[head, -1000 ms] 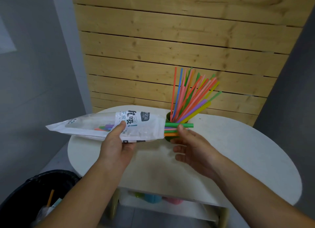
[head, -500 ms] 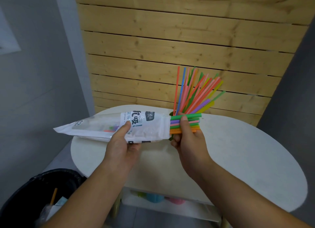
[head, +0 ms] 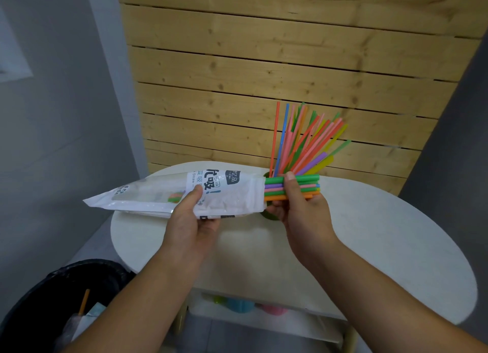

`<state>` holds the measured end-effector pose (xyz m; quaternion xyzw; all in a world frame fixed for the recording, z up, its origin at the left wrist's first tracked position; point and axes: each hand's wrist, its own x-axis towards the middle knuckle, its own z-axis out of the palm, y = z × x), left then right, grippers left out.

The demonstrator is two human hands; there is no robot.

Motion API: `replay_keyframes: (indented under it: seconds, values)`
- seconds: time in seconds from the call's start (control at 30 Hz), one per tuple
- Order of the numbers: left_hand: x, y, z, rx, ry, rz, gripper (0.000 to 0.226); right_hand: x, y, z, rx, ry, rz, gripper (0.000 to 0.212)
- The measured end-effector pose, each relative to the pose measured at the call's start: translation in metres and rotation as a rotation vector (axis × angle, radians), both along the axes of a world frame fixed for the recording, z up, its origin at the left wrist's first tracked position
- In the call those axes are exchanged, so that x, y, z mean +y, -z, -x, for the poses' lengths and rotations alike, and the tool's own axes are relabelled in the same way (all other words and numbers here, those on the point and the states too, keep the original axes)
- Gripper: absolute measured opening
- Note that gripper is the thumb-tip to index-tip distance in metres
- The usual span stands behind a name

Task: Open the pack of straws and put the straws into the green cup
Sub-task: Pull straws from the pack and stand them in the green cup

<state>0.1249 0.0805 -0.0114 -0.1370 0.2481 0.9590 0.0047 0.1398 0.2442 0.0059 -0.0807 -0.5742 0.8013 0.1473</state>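
Observation:
A white and clear straw pack (head: 184,194) lies level in the air above the round white table (head: 369,241). My left hand (head: 190,220) grips its middle from below, thumb on top. A bundle of coloured straws (head: 303,186) sticks out of the pack's open right end, and my right hand (head: 301,210) is closed around it. Behind my right hand stands the green cup (head: 269,216), mostly hidden, with several straws (head: 303,144) fanning up out of it.
A black bin (head: 52,300) with rubbish stands on the floor at the lower left. A wooden slat wall (head: 264,75) rises just behind the table. Coloured cups (head: 240,305) sit on the shelf under the table top.
My right hand went from open beside the straw ends to closed around them. The bundle now sticks further out of the pack to the right.

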Motion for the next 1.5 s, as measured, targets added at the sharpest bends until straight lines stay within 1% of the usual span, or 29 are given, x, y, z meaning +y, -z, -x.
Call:
replay_keyframes:
  seconds: [0.1, 0.2, 0.33, 0.53, 0.73, 0.9, 1.1, 1.3, 1.43, 1.5]
  values:
    - [0.0, 0.0, -0.001, -0.024, -0.002, -0.025, 0.023, 0.005, -0.004, -0.001, 0.003, 0.034, -0.046, 0.024]
    - [0.001, -0.001, 0.0, -0.041, -0.018, -0.027, 0.03, 0.008, -0.005, 0.0, -0.002, 0.057, -0.073, 0.022]
    - [0.002, 0.003, 0.001, -0.045, -0.016, -0.001, 0.038, 0.008, -0.006, 0.0, -0.003, 0.035, -0.094, 0.021]
    - [0.0, 0.004, 0.003, -0.021, -0.011, 0.014, 0.035, 0.013, -0.008, 0.002, -0.017, 0.003, -0.08, 0.021]
    - [-0.001, 0.007, 0.004, -0.026, -0.006, 0.011, 0.032, 0.02, -0.01, 0.006, -0.041, 0.033, -0.085, 0.03]
    - [-0.005, 0.008, 0.009, -0.025, -0.019, -0.01, 0.034, 0.031, -0.015, 0.006, -0.012, 0.075, -0.098, 0.023]
    - [-0.011, 0.015, 0.02, -0.009, -0.069, -0.035, 0.037, 0.055, -0.02, 0.004, -0.008, 0.146, -0.049, 0.023]
    - [-0.009, 0.017, 0.023, -0.019, -0.071, -0.05, 0.036, 0.075, -0.02, 0.0, -0.029, 0.221, 0.057, 0.022]
    - [-0.007, 0.016, 0.025, -0.036, -0.084, -0.041, 0.032, 0.085, -0.018, -0.002, -0.037, 0.255, 0.076, 0.023]
    - [-0.008, 0.016, 0.026, -0.051, -0.091, -0.041, 0.027, 0.089, -0.019, -0.003, -0.031, 0.269, 0.083, 0.022]
